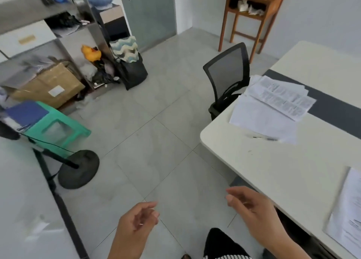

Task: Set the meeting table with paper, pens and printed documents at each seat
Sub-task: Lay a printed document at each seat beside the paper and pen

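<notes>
The cream meeting table (pixel 259 161) fills the right side. On it near the chair lies a loose pile of printed documents (pixel 277 100) over blank paper (pixel 261 120), with a pen (pixel 265 138) just in front. Another printed sheet (pixel 347 215) lies at the table's near right edge. My left hand (pixel 136 219) hangs over the floor at bottom centre, fingers loosely curled, holding nothing. My right hand (pixel 252 206) floats just left of the table's near edge, fingers apart and empty.
A black mesh chair (pixel 228 75) is tucked at the table's far left side. A fan base (pixel 80 168), a green stool (pixel 56 125), a cardboard box (pixel 48 82) and cluttered shelves stand on the left. A wooden side table (pixel 252 14) is at the back wall.
</notes>
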Available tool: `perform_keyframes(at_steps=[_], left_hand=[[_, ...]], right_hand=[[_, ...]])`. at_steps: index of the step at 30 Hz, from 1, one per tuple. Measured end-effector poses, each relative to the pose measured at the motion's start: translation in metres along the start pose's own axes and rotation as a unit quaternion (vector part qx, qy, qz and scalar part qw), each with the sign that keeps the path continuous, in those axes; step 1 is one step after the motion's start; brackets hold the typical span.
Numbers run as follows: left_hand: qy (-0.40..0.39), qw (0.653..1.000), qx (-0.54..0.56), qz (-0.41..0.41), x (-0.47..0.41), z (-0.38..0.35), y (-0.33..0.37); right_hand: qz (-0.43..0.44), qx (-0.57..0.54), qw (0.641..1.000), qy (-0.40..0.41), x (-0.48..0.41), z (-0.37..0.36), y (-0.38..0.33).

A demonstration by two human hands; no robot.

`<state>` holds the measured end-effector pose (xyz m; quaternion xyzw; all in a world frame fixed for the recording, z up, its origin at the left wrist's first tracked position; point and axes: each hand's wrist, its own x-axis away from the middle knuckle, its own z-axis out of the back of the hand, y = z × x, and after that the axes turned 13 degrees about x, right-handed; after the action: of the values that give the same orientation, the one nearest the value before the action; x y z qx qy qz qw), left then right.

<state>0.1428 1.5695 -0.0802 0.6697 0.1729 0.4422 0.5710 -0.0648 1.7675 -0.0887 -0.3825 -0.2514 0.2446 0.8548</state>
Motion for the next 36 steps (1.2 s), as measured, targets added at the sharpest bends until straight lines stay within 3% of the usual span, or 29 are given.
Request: perform_keyframes(at_steps=[9, 17, 24, 31, 36], left_hand=[[-0.037, 0.999, -0.025, 0.007, -0.155, -0.004, 0.051], [-0.092, 0.995, -0.041, -0.027, -0.292, -0.02, 0.15], [-0.172, 0.981, -0.091, -0.003, -0.427, -0.016, 0.193], [-0.284, 0.946, -0.154, -0.014, -0.578, -0.033, 0.27], [-0.4, 0.889, -0.222, -0.029, -0.641, -0.098, 0.307]], right_hand=[[-0.031, 0.002, 0.999, 0.032, -0.144, -0.02, -0.025], [-0.009, -0.019, 0.997, 0.068, -0.285, -0.001, -0.103], [-0.086, -0.027, 0.985, 0.147, -0.373, -0.011, -0.118], [-0.177, -0.059, 0.952, 0.244, -0.438, -0.042, -0.16], [-0.255, -0.085, 0.897, 0.351, -0.442, -0.043, -0.164]])
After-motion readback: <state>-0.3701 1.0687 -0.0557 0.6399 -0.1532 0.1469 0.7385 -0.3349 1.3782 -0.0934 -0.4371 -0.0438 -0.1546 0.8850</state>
